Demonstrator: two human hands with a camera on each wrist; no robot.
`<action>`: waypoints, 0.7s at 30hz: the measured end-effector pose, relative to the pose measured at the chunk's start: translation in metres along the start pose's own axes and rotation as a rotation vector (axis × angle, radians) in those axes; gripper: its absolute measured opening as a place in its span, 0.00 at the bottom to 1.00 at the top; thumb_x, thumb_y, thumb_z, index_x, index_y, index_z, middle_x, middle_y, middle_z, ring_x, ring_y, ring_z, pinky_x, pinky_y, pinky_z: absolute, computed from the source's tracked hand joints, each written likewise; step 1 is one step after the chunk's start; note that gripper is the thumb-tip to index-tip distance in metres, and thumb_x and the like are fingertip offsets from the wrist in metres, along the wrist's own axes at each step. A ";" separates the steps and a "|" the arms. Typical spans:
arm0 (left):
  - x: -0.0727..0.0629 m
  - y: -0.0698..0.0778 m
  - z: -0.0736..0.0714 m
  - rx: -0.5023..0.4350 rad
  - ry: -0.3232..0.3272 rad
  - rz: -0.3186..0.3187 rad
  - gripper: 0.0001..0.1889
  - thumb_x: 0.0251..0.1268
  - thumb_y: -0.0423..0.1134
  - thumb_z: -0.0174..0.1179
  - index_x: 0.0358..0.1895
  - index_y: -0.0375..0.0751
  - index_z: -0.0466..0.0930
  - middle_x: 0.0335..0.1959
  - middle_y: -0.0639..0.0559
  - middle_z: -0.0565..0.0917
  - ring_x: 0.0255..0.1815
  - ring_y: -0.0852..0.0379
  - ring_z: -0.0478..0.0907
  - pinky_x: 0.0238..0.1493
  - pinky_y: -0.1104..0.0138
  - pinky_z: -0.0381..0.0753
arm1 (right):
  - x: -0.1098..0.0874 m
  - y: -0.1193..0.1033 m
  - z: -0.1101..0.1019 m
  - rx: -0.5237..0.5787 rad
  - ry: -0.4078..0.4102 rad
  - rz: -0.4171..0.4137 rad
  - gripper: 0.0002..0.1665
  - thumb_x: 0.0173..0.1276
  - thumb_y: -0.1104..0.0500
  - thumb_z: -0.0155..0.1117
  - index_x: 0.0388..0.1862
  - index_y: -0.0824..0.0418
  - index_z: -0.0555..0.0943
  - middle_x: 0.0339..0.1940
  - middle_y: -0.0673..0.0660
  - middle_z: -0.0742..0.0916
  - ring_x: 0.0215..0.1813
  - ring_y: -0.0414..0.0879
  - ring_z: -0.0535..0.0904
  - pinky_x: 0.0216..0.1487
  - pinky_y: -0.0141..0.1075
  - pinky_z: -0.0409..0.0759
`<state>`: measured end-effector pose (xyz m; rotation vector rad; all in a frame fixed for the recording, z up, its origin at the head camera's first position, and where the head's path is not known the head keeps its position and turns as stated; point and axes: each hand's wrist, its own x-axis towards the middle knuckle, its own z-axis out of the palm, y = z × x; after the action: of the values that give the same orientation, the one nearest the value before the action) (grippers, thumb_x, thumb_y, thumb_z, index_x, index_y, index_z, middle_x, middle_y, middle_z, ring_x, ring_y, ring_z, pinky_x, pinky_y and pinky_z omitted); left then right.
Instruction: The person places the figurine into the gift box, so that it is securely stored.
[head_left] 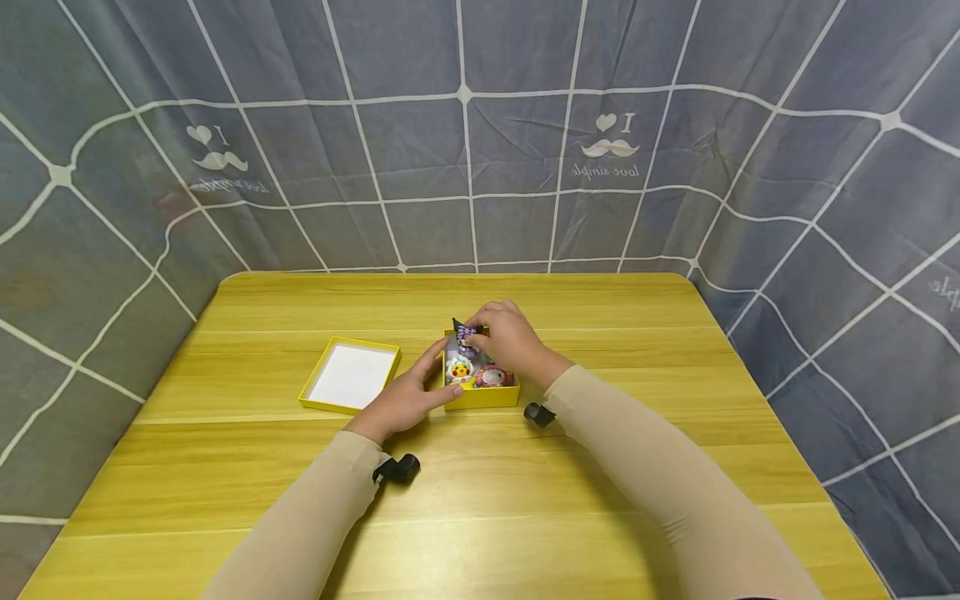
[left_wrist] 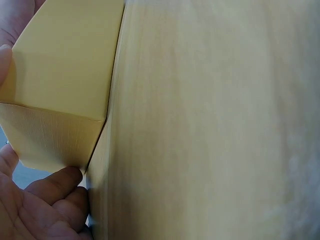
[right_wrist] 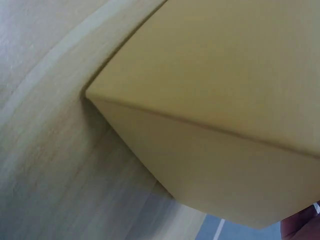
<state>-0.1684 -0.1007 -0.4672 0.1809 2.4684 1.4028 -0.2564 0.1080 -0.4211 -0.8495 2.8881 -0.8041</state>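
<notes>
Yellow on its outer walls, a lidless rectangular box is set on a wood-grain table, between the two hands. Its near left corner is held by the left hand, with the thumb laid on the front wall and the bent fingers pressed against the end wall. At the back left of the box, a small purple-and-black figurine with a pointed dark top is pinched between the thumb and fingers of the right hand; as it is partly covered, whether its base touches the box floor cannot be told. In front of it, a white-rimmed, yellow-faced figurine and a pink figurine are contained side by side. To the left, a shallow yellow lid with a white inside is laid flat, inside upward.
</notes>
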 end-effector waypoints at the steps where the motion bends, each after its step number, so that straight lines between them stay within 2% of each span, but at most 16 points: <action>1: 0.000 0.000 0.000 0.000 0.000 0.000 0.48 0.70 0.64 0.66 0.84 0.81 0.42 0.87 0.44 0.55 0.87 0.44 0.54 0.84 0.40 0.55 | 0.000 0.000 0.000 -0.001 0.003 -0.002 0.16 0.77 0.52 0.69 0.59 0.56 0.89 0.56 0.52 0.88 0.57 0.50 0.74 0.62 0.44 0.77; 10: -0.001 0.000 0.000 0.008 0.001 0.000 0.48 0.72 0.62 0.65 0.85 0.78 0.41 0.87 0.43 0.55 0.87 0.43 0.54 0.83 0.39 0.55 | -0.002 0.003 0.004 -0.020 0.031 -0.036 0.15 0.76 0.53 0.70 0.57 0.56 0.89 0.55 0.53 0.88 0.57 0.50 0.76 0.63 0.45 0.77; 17: -0.001 0.000 0.000 0.019 0.000 -0.004 0.49 0.71 0.62 0.65 0.86 0.74 0.41 0.87 0.42 0.55 0.87 0.42 0.54 0.83 0.38 0.54 | -0.003 0.002 0.004 -0.042 0.017 -0.029 0.15 0.76 0.53 0.70 0.57 0.57 0.89 0.58 0.54 0.89 0.59 0.52 0.77 0.67 0.47 0.76; 21: 0.000 0.000 0.000 0.022 0.002 -0.009 0.49 0.70 0.64 0.65 0.85 0.78 0.42 0.87 0.43 0.56 0.87 0.43 0.54 0.83 0.37 0.54 | -0.004 0.002 0.006 -0.058 0.007 -0.025 0.14 0.75 0.54 0.71 0.55 0.58 0.89 0.58 0.54 0.90 0.61 0.52 0.78 0.72 0.49 0.73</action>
<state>-0.1681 -0.1011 -0.4670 0.1726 2.4842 1.3726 -0.2531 0.1092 -0.4275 -0.8919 2.9256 -0.7301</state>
